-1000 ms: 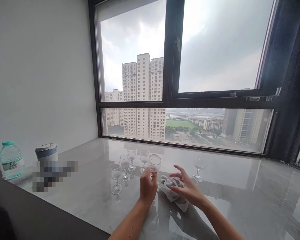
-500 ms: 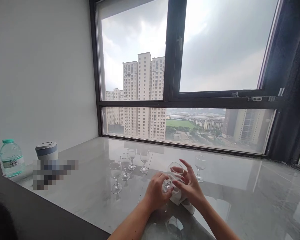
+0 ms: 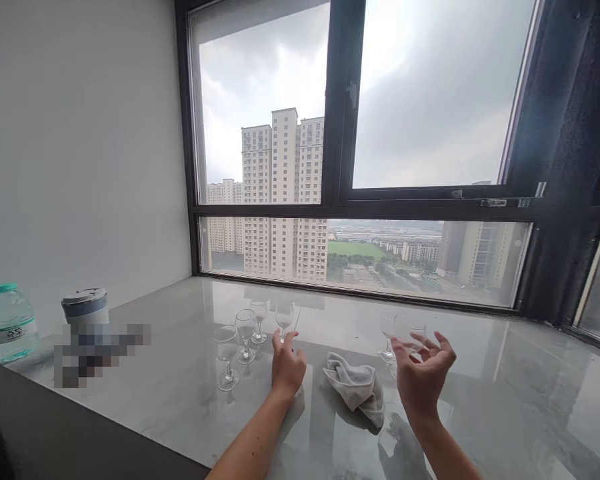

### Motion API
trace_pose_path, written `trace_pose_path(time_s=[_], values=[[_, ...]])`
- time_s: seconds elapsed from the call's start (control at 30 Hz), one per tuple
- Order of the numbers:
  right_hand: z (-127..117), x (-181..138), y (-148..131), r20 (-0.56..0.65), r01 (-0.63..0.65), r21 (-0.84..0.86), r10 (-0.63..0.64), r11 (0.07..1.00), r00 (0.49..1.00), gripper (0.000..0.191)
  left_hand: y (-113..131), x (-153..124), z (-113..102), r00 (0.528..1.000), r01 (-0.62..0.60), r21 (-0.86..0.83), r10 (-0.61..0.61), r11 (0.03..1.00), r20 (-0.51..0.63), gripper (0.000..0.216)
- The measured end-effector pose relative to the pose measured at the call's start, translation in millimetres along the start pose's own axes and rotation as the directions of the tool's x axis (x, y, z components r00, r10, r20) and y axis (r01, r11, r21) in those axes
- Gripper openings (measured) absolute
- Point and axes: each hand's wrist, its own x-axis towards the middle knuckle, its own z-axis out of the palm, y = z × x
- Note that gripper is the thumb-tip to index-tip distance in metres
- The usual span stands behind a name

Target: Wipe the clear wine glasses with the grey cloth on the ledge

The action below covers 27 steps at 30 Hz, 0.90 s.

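My right hand (image 3: pixel 423 377) is raised at the right with its fingers curled round the bowl of a clear wine glass (image 3: pixel 413 335), held just above the counter. Close behind it another wine glass (image 3: pixel 386 339) stands upright. My left hand (image 3: pixel 287 365) rests on the grey marble counter (image 3: pixel 180 393). Its fingers are apart and reach either side of the stem of a standing wine glass (image 3: pixel 284 319). A crumpled white cloth (image 3: pixel 356 388) lies on the counter between my hands, touched by neither.
Three more wine glasses (image 3: pixel 227 355) stand in a diagonal row left of my left hand. A water bottle (image 3: pixel 9 323) and a lidded cup (image 3: pixel 85 308) sit at the far left by the wall. A large window (image 3: pixel 360 200) closes off the back.
Both hands held one glass over the cloth half a second ago. My right hand has carried that glass to the right, the cloth was dropped, and my left hand moved back to the standing glasses.
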Motion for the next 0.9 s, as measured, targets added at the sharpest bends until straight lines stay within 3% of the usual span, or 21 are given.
trace_pose_path(time_s=[0.13,0.3,0.47,0.63,0.9], values=[[-2.5,2.6,13.2,-0.042,-0.097,-0.167,0.092,0.981,0.995,0.086,-6.0,9.7,0.2,0.992,0.062,-0.016,-0.060,0.998,0.112,0.048],[-1.3,5.6,29.3,-0.016,-0.175,-0.212,0.176,0.961,0.984,0.090,-11.0,16.0,-0.5,0.984,0.070,-0.017,-0.066,0.997,0.168,0.053],[-0.6,10.7,40.9,-0.017,-0.195,-0.201,0.195,0.960,0.981,0.089,-14.9,18.5,1.6,0.976,0.110,0.017,-0.111,0.994,0.186,0.057],[0.7,15.0,48.3,-0.021,-0.201,-0.218,0.201,0.955,0.979,0.090,-19.4,20.4,4.6,0.967,0.167,-0.049,-0.154,0.985,0.202,0.056],[2.6,16.7,51.5,0.025,-0.198,-0.222,0.208,0.955,0.978,0.092,-21.6,21.3,7.7,0.985,0.098,-0.073,-0.087,0.992,0.150,0.040]])
